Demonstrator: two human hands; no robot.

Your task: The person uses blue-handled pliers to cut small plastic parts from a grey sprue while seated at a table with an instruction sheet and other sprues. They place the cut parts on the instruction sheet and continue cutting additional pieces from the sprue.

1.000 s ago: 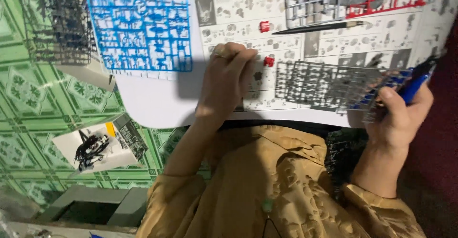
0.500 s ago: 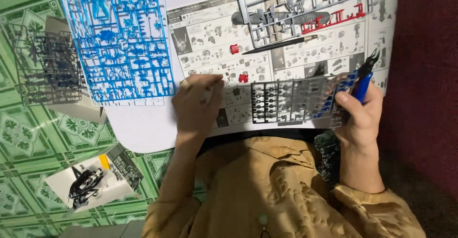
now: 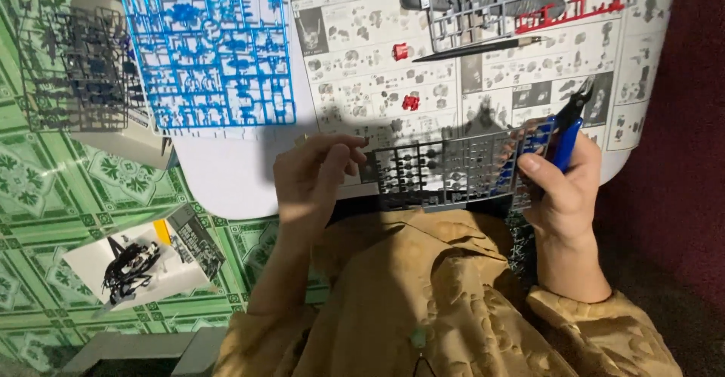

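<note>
Head view. Left hand: fingers curled and drawn close, tips pinched on the left edge of the grey parts frame. Right hand: fingers wrapped tight round the blue-handled nippers, thumb laid along the frame's right end, black jaws pointing up and away.

Grey parts frame: flat lattice of thin bars with many small pieces attached, held level between both hands, just above the near edge of the white table, over the lap.

Beyond it, flat on the table: instruction sheet, white with grey diagrams; two small red parts upon it; a dark hobby knife; a grey frame with a red frame at the far edge. Blue parts frame to the left. Dark grey frame further left. Open white box of black parts on the green patterned floor.
</note>
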